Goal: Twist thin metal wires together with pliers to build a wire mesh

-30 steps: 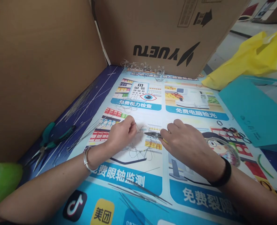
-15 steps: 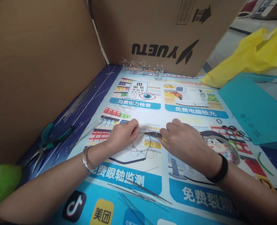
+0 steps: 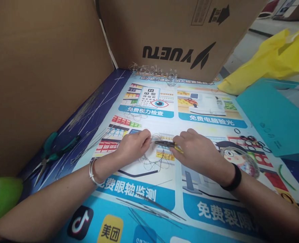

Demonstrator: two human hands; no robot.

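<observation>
My left hand is closed in a pinch on a thin wire piece bent into several loops, which hangs down between my hands above the printed sheet. In my right hand, wrapped by the fingers, is a pair of needle-nose pliers with dark jaws and yellow handles. The jaws point left and their tips are at the upper part of the wire piece, close to my left fingers. Whether the tips clamp the wire is too small to tell.
Teal-handled pliers lie at left near a green object. Loose wires are scattered beside them and in front. Cardboard walls enclose the back and left. Black rings, a clear round dish and a teal box sit at right.
The right hand has shifted very slightly, with more of the yellow pliers handle showing. The wire loops have turned a little. My left hand keeps its pinch.
</observation>
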